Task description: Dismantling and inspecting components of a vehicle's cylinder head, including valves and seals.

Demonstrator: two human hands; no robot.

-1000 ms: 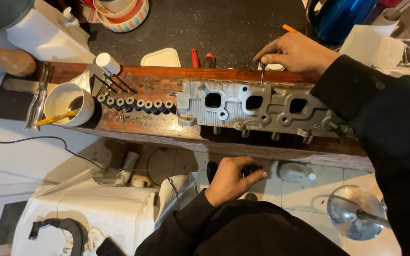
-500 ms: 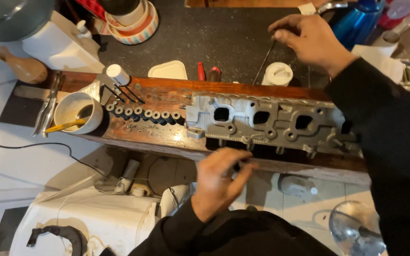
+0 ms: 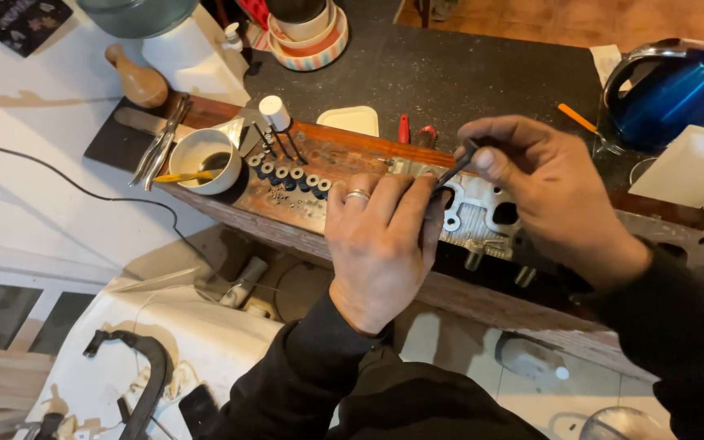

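Both hands on one thin dark rod, over the cylinder head [image 3: 482,213].
Right hand [image 3: 543,191] pinches the rod [image 3: 452,173]; left hand [image 3: 380,244] grips its lower end; white cup [image 3: 204,159] at 9 o'clock.

Two hands [image 3: 380,244], one cylinder head [image 3: 482,216], one white cup [image 3: 204,159], one blue kettle [image 3: 678,90], one wooden plank [image 3: 319,195].

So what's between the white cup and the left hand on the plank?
In the head view, a row of small black rings lies between the white cup and the left hand.
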